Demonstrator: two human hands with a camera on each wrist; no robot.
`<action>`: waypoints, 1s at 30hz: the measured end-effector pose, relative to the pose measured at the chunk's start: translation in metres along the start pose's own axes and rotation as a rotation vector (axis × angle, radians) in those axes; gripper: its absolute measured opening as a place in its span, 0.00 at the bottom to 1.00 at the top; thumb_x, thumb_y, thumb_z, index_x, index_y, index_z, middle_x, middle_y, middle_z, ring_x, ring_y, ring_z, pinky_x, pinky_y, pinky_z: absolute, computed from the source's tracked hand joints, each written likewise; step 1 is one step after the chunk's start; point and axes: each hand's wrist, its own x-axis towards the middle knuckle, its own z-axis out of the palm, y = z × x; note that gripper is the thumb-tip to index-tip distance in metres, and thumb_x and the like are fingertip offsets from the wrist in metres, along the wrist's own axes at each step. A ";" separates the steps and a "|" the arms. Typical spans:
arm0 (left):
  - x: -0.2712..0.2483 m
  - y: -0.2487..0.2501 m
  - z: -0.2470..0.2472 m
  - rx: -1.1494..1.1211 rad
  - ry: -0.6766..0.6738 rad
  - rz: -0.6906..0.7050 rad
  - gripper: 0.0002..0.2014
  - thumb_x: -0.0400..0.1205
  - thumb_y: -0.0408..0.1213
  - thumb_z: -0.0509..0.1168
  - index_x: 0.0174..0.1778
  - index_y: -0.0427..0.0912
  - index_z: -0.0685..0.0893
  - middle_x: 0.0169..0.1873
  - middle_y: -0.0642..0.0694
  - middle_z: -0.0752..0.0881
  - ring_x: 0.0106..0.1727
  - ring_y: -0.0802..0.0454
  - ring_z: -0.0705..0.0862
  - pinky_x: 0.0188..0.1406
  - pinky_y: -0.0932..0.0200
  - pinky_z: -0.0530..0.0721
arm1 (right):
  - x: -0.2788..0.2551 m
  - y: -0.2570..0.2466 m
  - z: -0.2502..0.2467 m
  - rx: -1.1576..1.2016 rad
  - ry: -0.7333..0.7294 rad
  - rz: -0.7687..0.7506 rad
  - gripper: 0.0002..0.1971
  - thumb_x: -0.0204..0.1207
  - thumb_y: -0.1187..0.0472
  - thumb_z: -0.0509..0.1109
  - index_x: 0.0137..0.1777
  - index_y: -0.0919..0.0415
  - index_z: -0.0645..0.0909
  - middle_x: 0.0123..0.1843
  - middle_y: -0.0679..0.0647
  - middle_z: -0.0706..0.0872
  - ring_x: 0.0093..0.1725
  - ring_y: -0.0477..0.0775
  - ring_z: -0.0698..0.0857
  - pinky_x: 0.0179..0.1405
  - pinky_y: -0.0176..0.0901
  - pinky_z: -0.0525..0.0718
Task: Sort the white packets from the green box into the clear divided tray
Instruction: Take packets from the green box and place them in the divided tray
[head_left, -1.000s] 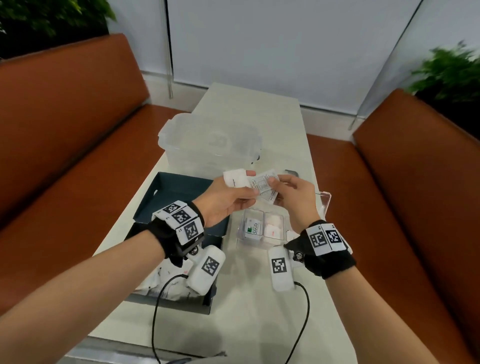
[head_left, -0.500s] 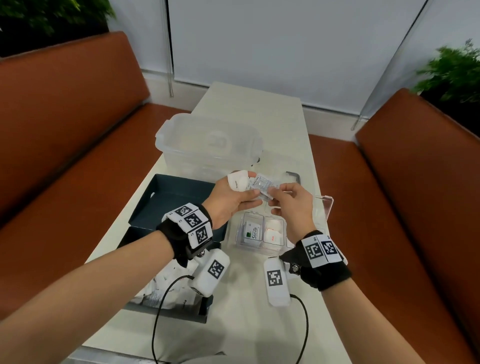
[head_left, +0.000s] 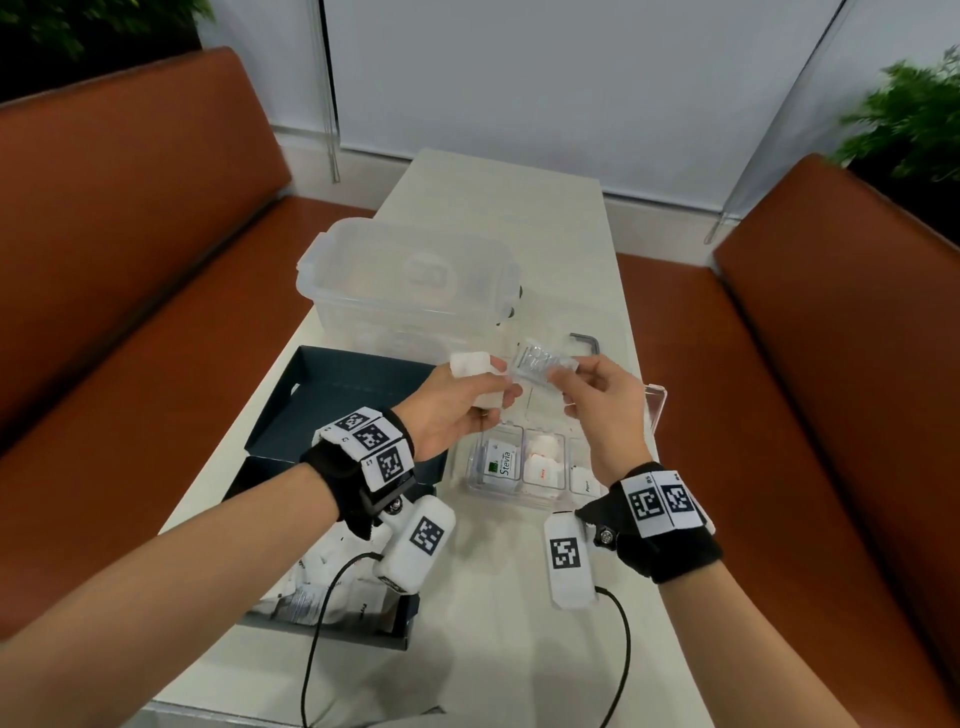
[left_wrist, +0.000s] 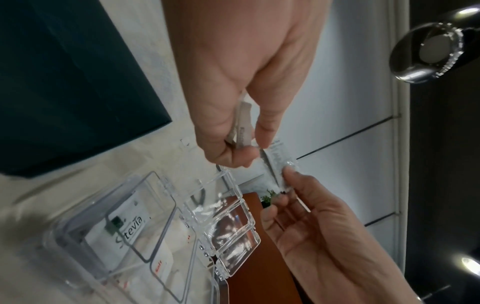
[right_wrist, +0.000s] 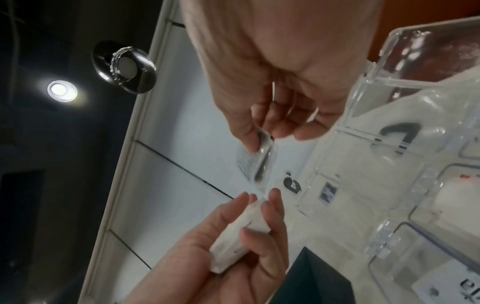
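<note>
Both hands are raised above the table (head_left: 519, 597), over the far end of the tray (head_left: 519, 499). The left hand (head_left: 457, 410) is curled around a few white packets (head_left: 470, 362); the count looks like 2 or 3, but blur hides it. The right hand (head_left: 602, 410) pinches 1 clear-wrapped packet (head_left: 540, 364) between thumb and fingers, with its other end at the left fingertips. The tray lies open, holding a Stevia packet (head_left: 503, 462) in 1 compartment and white packets beside it. More packets lie in the green box (head_left: 332, 618), at the left.
</note>
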 end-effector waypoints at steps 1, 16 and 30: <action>0.000 0.000 0.001 -0.010 0.013 -0.027 0.07 0.81 0.32 0.69 0.54 0.40 0.81 0.47 0.37 0.87 0.41 0.52 0.84 0.30 0.65 0.80 | 0.000 0.001 -0.001 -0.052 0.056 -0.099 0.04 0.73 0.63 0.76 0.41 0.54 0.83 0.35 0.48 0.85 0.34 0.44 0.80 0.37 0.36 0.79; 0.005 0.000 0.001 0.189 0.016 0.049 0.17 0.79 0.29 0.71 0.64 0.31 0.82 0.50 0.38 0.85 0.43 0.51 0.80 0.33 0.62 0.76 | -0.004 0.012 -0.006 -0.409 -0.035 -0.387 0.10 0.78 0.54 0.70 0.59 0.48 0.83 0.50 0.46 0.81 0.42 0.38 0.81 0.41 0.20 0.76; 0.007 -0.003 -0.007 0.469 -0.066 0.072 0.13 0.80 0.34 0.72 0.60 0.37 0.85 0.46 0.41 0.85 0.45 0.52 0.82 0.36 0.64 0.80 | 0.015 0.008 -0.007 -0.306 -0.314 -0.130 0.10 0.76 0.60 0.73 0.55 0.47 0.87 0.41 0.48 0.88 0.33 0.37 0.82 0.37 0.29 0.80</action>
